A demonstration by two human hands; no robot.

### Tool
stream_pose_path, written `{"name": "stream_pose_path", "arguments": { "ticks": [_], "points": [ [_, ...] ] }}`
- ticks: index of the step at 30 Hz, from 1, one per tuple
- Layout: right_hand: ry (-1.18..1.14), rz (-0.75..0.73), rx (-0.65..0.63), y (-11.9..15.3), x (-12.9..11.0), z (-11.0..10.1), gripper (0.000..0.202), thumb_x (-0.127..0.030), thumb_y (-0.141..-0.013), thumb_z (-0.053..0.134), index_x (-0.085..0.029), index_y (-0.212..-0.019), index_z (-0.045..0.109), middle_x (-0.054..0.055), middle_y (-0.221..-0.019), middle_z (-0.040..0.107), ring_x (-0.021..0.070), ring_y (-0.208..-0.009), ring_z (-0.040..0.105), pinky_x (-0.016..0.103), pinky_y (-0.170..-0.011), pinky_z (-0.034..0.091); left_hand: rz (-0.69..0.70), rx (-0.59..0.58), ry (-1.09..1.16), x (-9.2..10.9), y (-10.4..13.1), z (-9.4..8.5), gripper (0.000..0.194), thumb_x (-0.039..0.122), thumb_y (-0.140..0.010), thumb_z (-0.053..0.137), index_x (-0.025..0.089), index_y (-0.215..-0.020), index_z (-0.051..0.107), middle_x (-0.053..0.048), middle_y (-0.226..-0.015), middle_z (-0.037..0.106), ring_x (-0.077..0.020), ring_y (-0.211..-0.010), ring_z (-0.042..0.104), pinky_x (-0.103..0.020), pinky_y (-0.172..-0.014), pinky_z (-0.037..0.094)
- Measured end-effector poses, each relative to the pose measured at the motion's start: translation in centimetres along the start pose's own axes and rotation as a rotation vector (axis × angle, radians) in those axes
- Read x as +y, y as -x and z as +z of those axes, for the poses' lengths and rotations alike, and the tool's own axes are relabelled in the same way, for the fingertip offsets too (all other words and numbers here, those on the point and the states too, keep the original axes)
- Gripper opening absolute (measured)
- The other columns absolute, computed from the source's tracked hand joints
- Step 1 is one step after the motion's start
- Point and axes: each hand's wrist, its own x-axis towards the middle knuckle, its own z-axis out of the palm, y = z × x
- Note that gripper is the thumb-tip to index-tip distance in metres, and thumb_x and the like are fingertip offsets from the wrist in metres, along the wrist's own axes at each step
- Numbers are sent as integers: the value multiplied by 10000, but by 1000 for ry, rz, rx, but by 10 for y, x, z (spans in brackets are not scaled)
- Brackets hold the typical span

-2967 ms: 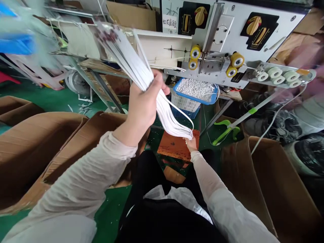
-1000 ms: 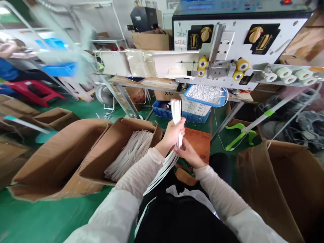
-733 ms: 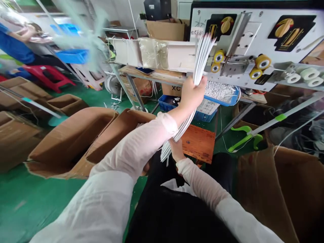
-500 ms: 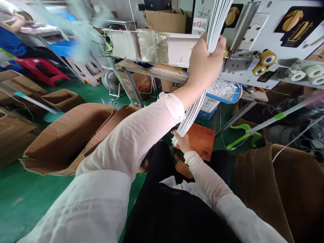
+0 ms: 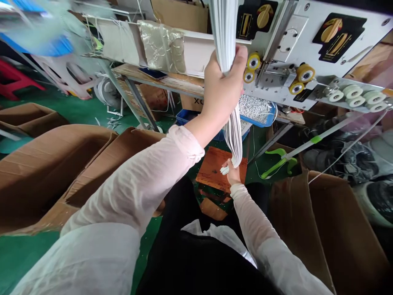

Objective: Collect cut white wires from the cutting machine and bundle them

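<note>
A long bundle of white wires (image 5: 224,32) runs from the top edge of the view down to the front of my body. My left hand (image 5: 223,78) is wrapped round its upper part, just left of the machine's yellow rollers (image 5: 253,61). Lower down, my right hand (image 5: 233,174) is closed round the bundle near its bent lower end, above a wooden stool (image 5: 211,168). Between my two hands the wires bow slightly to the right. Part of the bundle is hidden behind my left hand and wrist.
The machine's metal panel (image 5: 310,32) fills the upper right, with white rollers (image 5: 353,92) beside it. A blue bin (image 5: 268,119) of small white pieces is under the bench (image 5: 184,84). Cardboard boxes (image 5: 55,139) (image 5: 294,213) stand on both sides; a green-footed stand (image 5: 278,164) is at right.
The view has shifted right. My right hand has moved closer beneath my left hand, and the wire bundle now hangs more upright, with its lower end bent to the left.
</note>
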Motion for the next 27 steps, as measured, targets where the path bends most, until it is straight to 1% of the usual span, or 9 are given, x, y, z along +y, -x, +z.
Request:
{"name": "stream_pose_path", "arguments": {
  "ticks": [2,5,7,10,13,18,21,24,27],
  "points": [
    [8,-21,13,-7,-3,-8,477,-641,-824,613,-211,-650,499,-14,-613,554,135,-605,566,268,-594,485,23,60,24,6,5,-8,247,184,-916,629,313,-717,558,33,-551,455,-161,-514,435,-310,-541,408],
    [119,-38,-6,-13,-2,-20,477,-634,-810,636,-188,-659,558,7,-642,597,134,-588,553,271,-591,472,26,91,77,12,16,-25,266,98,-923,593,249,-705,576,39,-533,455,-146,-527,472,-299,-598,463],
    [194,-43,-5,-13,2,-25,474,-629,-783,665,-170,-684,603,32,-695,643,143,-623,569,274,-614,474,1,128,115,9,26,-39,233,103,-930,591,215,-727,577,44,-552,466,-129,-527,492,-284,-594,469],
    [224,-40,16,-11,9,-29,474,-632,-784,645,-164,-715,622,51,-741,675,153,-654,580,279,-631,476,-39,239,102,2,40,-60,210,176,-902,674,220,-727,566,52,-575,456,-114,-520,487,-259,-578,467],
    [246,-40,12,-14,10,-31,449,-602,-821,598,-180,-668,587,36,-689,649,148,-619,553,284,-627,469,-48,318,81,2,48,-78,232,144,-923,621,229,-715,565,46,-582,436,-111,-526,456,-253,-576,464],
    [294,-49,17,-24,10,-38,297,-468,-763,623,-213,-636,539,6,-667,611,168,-679,553,308,-692,483,-24,373,109,17,56,-93,268,126,-978,499,207,-727,549,43,-605,410,-98,-533,416,-244,-591,447],
    [332,-36,26,-28,17,-41,233,-426,-707,634,-216,-648,553,7,-672,617,184,-704,562,337,-730,498,-25,406,101,16,62,-100,235,154,-942,586,204,-717,538,47,-596,409,-99,-528,410,-245,-588,444],
    [356,-29,21,-29,23,-43,180,-380,-696,599,-225,-625,541,10,-660,606,195,-693,565,354,-728,509,-53,456,86,10,67,-109,230,205,-878,699,209,-709,542,55,-574,400,-101,-515,399,-246,-568,438],
    [368,-34,14,-30,23,-46,144,-338,-691,568,-235,-609,508,15,-666,602,207,-723,576,364,-749,518,-66,485,103,7,70,-120,228,218,-865,717,199,-717,546,63,-572,410,-88,-515,393,-234,-573,435]
  ]
}}
